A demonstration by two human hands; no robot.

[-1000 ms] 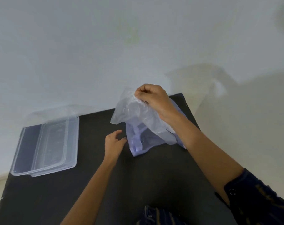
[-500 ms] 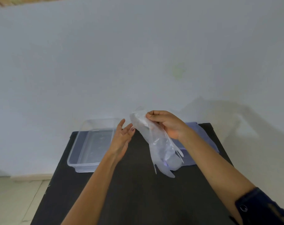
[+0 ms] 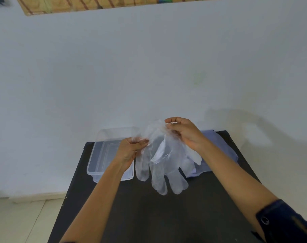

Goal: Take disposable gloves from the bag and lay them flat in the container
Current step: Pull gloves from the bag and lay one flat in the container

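Pinching the clear glove (image 3: 164,165) by its cuff, left hand (image 3: 129,151) and right hand (image 3: 184,133) should spread it taut before lowering into the container (image 3: 98,160).

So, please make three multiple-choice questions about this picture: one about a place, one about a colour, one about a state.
1. Where is the container?
A. left part of the table
B. on the floor
C. right of the bag

2. What colour is the table?
A. white
B. black
C. red

3. How is the glove now?
A. flat in the container
B. inside the bag
C. held up by both hands

Answers:
1 A: it sits behind the left hand, and the bag lies on the right.
2 B: the top is black.
3 C: the left hand and right hand pinch its cuff, fingers hanging down.
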